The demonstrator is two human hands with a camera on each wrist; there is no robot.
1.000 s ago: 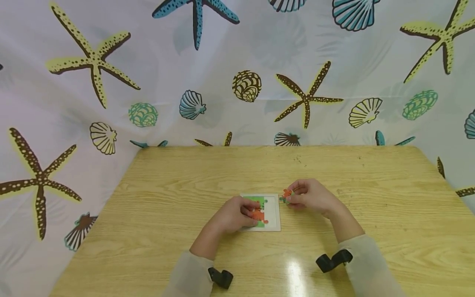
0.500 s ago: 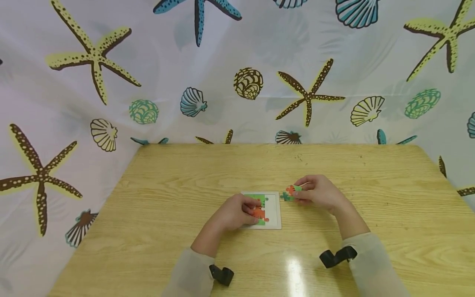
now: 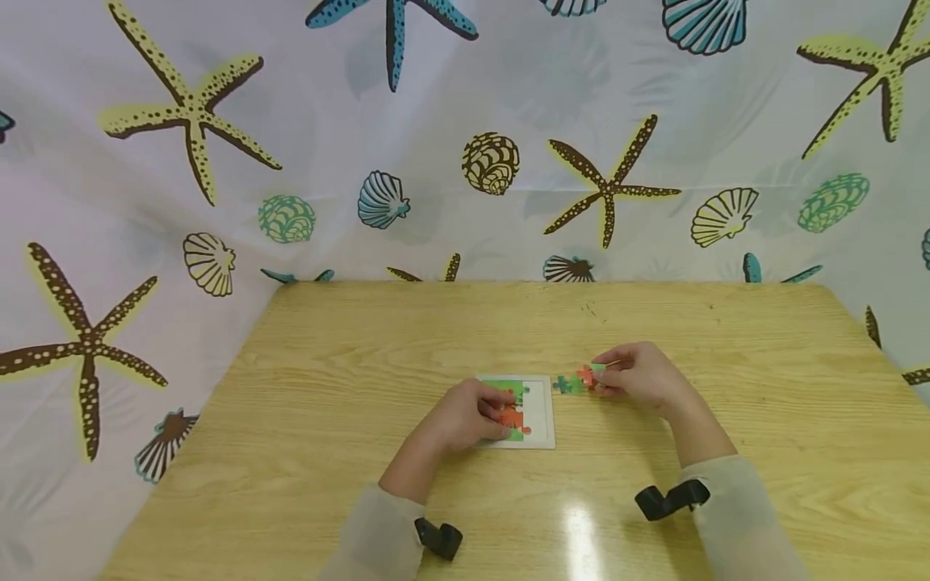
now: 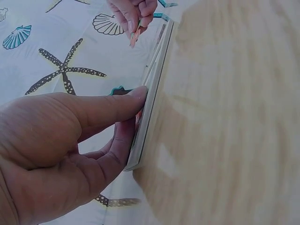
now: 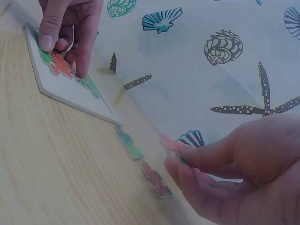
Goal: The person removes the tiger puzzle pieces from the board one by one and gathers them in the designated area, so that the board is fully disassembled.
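Note:
My left hand (image 3: 468, 415) curls over the left side of a white puzzle tray (image 3: 540, 415). Its thumb and a finger rest on green and orange jigsaw pieces (image 5: 61, 63) there, and a thin pale edge, like that of a jigsaw piece, shows between its fingers. To the right of the tray, my right hand (image 3: 643, 378) pinches a small orange and teal jigsaw piece (image 5: 169, 142) between thumb and fingers. Close to those fingertips, a teal-green piece (image 5: 129, 143) and an orange piece (image 5: 157, 179) lie in a row on the table beside the tray's corner.
A light wooden table (image 3: 407, 331) spreads out around the tray. Behind it and at the sides hangs a white cloth (image 3: 436, 226) printed with starfish and shells. Black wrist mounts (image 3: 439, 539) sit on both sleeves.
My right hand has shifted to the right, and more of the teal-green piece shows on its left. The left hand keeps its place on the tray.

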